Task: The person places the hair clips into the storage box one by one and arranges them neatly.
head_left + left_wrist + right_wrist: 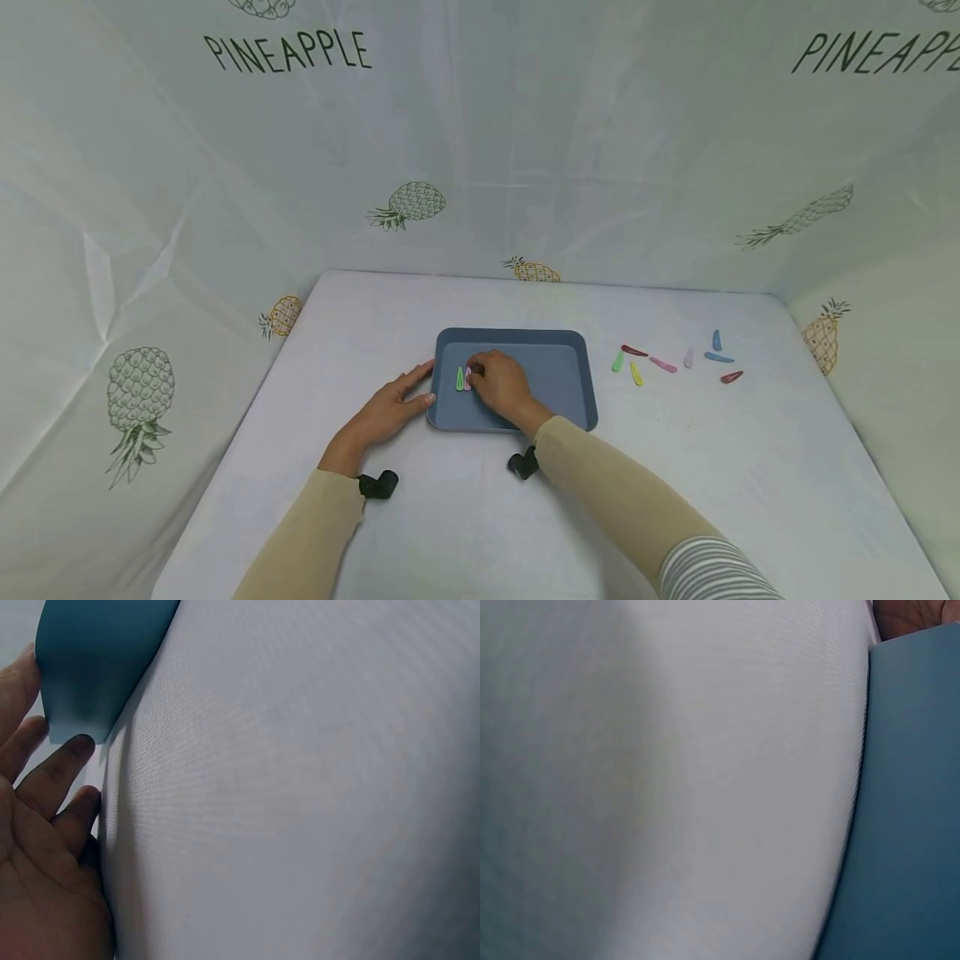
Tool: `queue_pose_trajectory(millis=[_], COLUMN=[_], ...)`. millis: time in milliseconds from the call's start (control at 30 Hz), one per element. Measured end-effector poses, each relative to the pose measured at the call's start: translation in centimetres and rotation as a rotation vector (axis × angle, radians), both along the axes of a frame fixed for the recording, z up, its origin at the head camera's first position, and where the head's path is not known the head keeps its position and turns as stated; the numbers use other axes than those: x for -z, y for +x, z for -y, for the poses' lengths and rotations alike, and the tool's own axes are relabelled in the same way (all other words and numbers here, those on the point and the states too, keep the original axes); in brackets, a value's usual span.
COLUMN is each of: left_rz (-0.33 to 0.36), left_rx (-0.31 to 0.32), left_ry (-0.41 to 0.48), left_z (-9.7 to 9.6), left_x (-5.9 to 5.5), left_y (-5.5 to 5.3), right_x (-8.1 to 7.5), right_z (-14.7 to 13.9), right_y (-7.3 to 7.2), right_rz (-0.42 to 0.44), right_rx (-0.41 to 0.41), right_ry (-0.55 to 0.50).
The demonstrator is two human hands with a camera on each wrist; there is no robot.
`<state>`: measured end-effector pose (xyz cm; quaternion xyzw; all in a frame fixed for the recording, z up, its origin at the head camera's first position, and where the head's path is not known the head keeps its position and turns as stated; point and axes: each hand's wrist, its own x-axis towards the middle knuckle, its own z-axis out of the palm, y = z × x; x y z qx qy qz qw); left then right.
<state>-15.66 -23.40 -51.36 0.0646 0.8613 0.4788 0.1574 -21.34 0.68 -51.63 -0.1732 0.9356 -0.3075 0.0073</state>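
A blue-grey tray (555, 337) lies on the table in the head view. Inside it, near the left end, a green snap hair clip (460, 379) lies beside a pink hair clip (468, 379). My right hand (501, 385) reaches over the tray and pinches the pink clip between thumb and fingers, which partly cover it. At the left rim, my left hand (390, 408) rests with fingers spread, fingertips and thumb against the edge. The left wrist view shows those relaxed fingers (56, 776) at the tray's outer wall (97, 667). In the right wrist view, the working fingers are out of sight.
Right of the tray, several loose hair clips lie scattered: dark red (634, 351), green (617, 362), yellow (637, 373), pink (663, 365), pale lilac (688, 358) and blue (718, 357). A pineapple-printed sheet (585, 167) hangs behind the white table (675, 483).
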Motion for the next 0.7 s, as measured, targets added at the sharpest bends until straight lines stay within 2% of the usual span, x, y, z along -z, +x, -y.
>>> queue_pose_trajectory(millis=[300,700], left_rz=[-0.003,-0.002], left_rx=[0.001,-0.002], left_ry=[0.000,-0.014], left_z=[0.05,0.10], left_x=[0.19,0.24], left_y=[-0.10,-0.11], right_x=[0.10,0.18], right_z=[-0.08,-0.57], right_y=[-0.12,-0.29], right_rz=[0.008,0.027], right_rx=[0.008,0.006], right_ry=[-0.019,-0.163])
